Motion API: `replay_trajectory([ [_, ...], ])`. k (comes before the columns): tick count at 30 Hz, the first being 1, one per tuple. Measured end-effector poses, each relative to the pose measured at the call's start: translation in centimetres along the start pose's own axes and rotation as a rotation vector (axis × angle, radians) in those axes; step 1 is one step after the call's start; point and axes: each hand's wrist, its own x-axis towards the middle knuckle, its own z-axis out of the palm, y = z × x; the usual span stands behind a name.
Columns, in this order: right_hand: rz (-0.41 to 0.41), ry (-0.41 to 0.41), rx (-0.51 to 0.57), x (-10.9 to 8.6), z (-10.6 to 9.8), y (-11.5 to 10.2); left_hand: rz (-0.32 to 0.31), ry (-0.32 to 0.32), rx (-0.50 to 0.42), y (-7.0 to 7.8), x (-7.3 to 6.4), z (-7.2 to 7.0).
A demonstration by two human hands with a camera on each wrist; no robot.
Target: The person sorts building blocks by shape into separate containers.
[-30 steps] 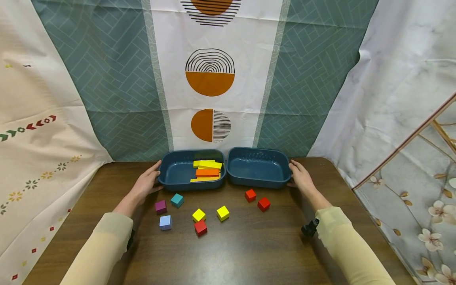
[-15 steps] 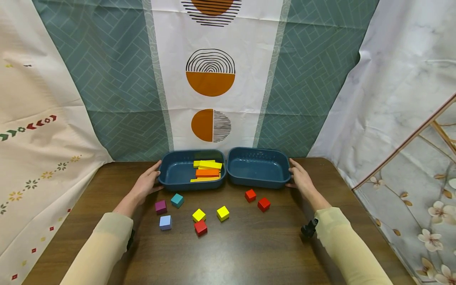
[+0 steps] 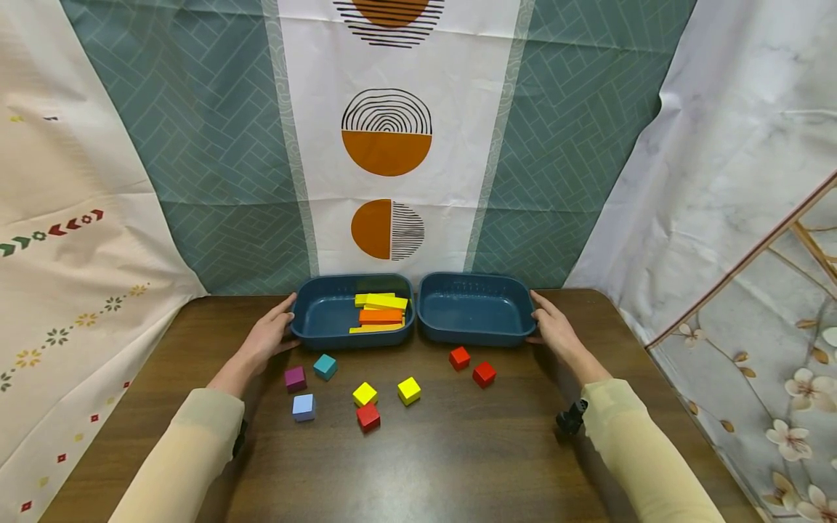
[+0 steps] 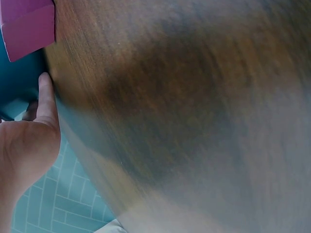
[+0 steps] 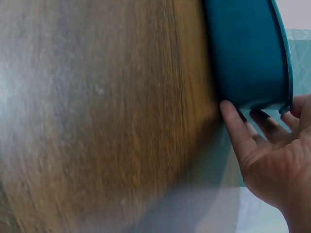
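Note:
Two dark blue plastic bins stand side by side at the back of the table, their inner ends nearly meeting. The left bin (image 3: 320, 341) holds several yellow and orange blocks heaped at its right end; nothing lies in the right bin (image 3: 471, 337). My left hand (image 3: 263, 340) rests against the left bin's outer end, fingers extended along it. At the opposite end, my right hand (image 3: 554, 330) touches the right bin's outer wall. In the right wrist view its spread fingers (image 5: 235, 126) lie against that wall, thumb low near the table. A purple cube (image 4: 30, 29) shows large in the left wrist view.
Several loose cubes lie in front of the bins: a teal cube (image 3: 325, 367), a light blue cube (image 3: 304, 408), two yellow ones, a red cube (image 3: 368, 418) and two more red ones. A patterned cloth (image 3: 386, 240) hangs right behind the bins.
The right bin has shifted very slightly toward me and to the right, with my right hand at its end. The left hand, the left bin and the cubes stay put.

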Motion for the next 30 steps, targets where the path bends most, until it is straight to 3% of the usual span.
replay_trajectory([
  [11,-0.032,-0.046,-0.035,0.0,-0.3,0.5,-0.004,-0.001,-0.018,-0.2,0.2,-0.5],
  [18,-0.04,-0.075,-0.014,-0.3,-0.2,0.0,-0.034,0.028,-0.025,0.5,-0.6,-1.5],
  [23,-0.03,-0.088,0.024,-1.3,-0.4,-1.5,0.003,0.096,-0.003,1.6,-1.9,-2.8],
  [30,-0.01,-0.074,0.052,-2.1,-0.6,-2.4,0.109,0.216,0.051,2.8,-3.7,-3.9],
])
